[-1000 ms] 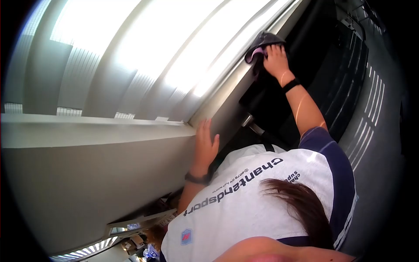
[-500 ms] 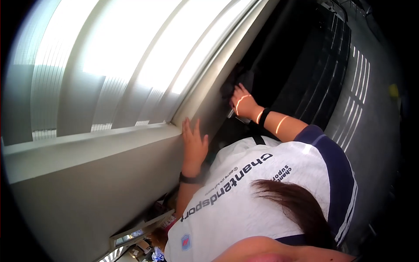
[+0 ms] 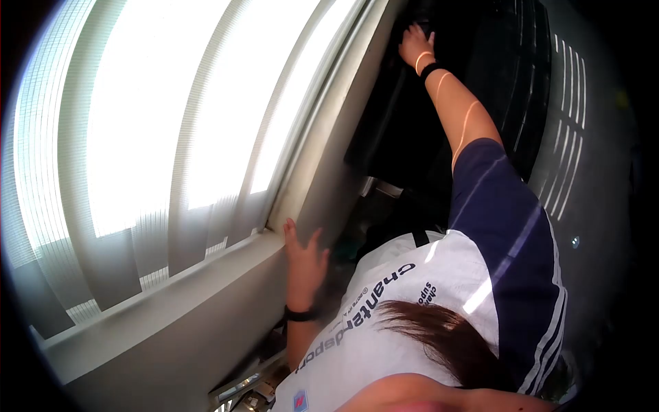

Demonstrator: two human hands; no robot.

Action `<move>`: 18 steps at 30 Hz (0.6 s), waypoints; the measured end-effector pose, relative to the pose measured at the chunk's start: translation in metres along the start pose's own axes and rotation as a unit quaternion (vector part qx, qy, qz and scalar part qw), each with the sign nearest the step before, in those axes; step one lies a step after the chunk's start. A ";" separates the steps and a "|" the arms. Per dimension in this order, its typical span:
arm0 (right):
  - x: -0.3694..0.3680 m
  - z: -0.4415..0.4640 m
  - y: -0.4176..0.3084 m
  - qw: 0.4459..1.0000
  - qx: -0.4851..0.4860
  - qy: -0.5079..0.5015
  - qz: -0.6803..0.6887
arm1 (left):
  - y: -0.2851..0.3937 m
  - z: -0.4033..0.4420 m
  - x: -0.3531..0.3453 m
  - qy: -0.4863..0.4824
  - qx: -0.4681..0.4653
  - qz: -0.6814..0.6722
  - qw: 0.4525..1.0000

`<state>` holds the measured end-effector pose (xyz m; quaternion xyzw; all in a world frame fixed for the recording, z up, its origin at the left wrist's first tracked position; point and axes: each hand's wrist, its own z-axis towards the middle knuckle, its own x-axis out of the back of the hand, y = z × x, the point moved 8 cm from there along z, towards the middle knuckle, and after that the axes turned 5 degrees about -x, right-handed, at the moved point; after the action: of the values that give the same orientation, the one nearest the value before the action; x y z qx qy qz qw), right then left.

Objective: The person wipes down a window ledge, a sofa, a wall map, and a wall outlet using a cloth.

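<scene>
My left hand [image 3: 305,268] rests with spread fingers against the corner of the white window ledge [image 3: 302,199]; nothing is in it. At the top of the view, my right hand [image 3: 417,47] is stretched far out over a black surface [image 3: 405,130] beside the ledge. Its fingers curl down over a dark, soft-looking cloth [image 3: 420,15], which is hard to make out against the black. A black band circles each wrist.
Bright window blinds [image 3: 158,137] fill the left side above a pale wall [image 3: 171,343]. Small metal parts [image 3: 381,187] show near the black surface's near end. Grey floor [image 3: 583,206] with light stripes lies at right. Cluttered items [image 3: 254,391] are at the bottom.
My right hand has slid away from me along the black surface, with the dark cloth under its fingers, and the arm is straighter. My left hand stays at the ledge corner; the view has shifted.
</scene>
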<state>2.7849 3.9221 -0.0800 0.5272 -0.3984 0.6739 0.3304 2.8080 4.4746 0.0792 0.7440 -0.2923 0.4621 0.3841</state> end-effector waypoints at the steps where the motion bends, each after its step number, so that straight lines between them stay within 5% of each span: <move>1: -0.008 0.021 0.013 0.998 -0.052 0.009 0.029 | -0.001 0.000 -0.001 0.008 -0.004 0.000 1.000; 3: -0.007 0.030 0.016 0.986 -0.129 0.002 0.103 | -0.002 -0.001 0.001 0.024 -0.005 0.001 1.000; 7: -0.018 -0.025 0.007 0.986 -0.099 0.078 0.113 | 0.003 0.000 0.000 0.047 -0.003 -0.011 0.999; 8: -0.014 -0.064 0.003 0.967 -0.108 0.089 0.211 | 0.002 0.001 -0.001 0.053 -0.001 -0.014 0.999; 10: -0.009 -0.149 -0.016 0.960 -0.082 0.036 0.264 | -0.005 -0.001 -0.006 0.074 -0.006 -0.023 0.997; 11: -0.022 -0.194 -0.024 0.943 -0.095 -0.082 0.308 | -0.005 -0.001 -0.008 0.083 -0.010 -0.027 0.996; 13: -0.044 -0.286 -0.051 0.947 0.002 -0.132 0.292 | 0.001 0.001 -0.007 0.073 0.003 -0.027 0.997; 17: -0.043 -0.338 -0.068 0.905 0.010 -0.051 0.423 | 0.004 0.002 -0.006 0.058 0.001 -0.003 0.998; 18: -0.046 -0.313 -0.063 0.935 0.024 -0.032 0.351 | 0.004 0.002 -0.006 0.069 0.023 -0.008 0.997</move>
<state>2.7101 4.2272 -0.1522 0.3824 -0.5521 0.7394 0.0469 2.8033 4.4711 0.0748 0.7210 -0.2485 0.5160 0.3901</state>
